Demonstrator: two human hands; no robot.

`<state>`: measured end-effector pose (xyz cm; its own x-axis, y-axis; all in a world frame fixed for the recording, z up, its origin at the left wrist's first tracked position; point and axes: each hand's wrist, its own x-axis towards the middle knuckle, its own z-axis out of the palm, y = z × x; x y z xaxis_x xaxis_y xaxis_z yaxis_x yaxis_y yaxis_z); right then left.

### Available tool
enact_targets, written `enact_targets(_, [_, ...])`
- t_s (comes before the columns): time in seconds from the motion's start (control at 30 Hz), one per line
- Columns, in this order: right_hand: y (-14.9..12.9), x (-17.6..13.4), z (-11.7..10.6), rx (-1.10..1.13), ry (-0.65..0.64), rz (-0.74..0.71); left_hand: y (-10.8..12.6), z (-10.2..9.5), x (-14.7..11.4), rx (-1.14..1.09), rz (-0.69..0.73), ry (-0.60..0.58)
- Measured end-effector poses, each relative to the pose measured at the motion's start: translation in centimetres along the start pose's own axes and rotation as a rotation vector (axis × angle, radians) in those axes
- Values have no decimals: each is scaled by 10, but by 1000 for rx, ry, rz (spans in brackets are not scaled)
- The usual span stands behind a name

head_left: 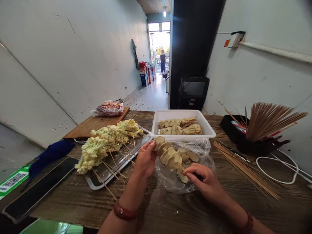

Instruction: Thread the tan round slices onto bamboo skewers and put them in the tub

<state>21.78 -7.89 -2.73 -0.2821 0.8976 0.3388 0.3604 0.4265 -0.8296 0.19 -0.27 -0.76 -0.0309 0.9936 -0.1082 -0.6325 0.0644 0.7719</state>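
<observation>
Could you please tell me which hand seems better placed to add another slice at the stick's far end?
Probably the left hand: it pinches the far slice, at that end, while the right hand grips the near end of the stick.

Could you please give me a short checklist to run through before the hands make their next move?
1. Left hand on the top slice: ok, fingers touch it.
2. Right hand on the stick: ok, pinching near the lower end.
3. Stick's far tip safely placed: cannot tell, hidden.
4. Loose slices nearby: ok, in or on the clear bag.
5. White bin uncovered: ok, filled skewers inside.
</observation>
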Motion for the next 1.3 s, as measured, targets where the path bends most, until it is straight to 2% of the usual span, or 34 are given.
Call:
enact_targets(0.23, [0,0,-1,-16,-22,18,0,-1,0,2,-12,8])
enact_targets(0.57, [-1,-1,3,-14,-4,58,-3,4,-2,97,67,-2])
enact_targets(0.73, [-1,-2,3,5,1,71,-1,4,-1,66,128,13])
enact_targets(1.0, [-2,-1,4,26,3,104,2,6,-2,6,61,-16])
enact_targets(1.3, [0,-1,6,30,9,74,2,5,-3,-37,-5,-1])
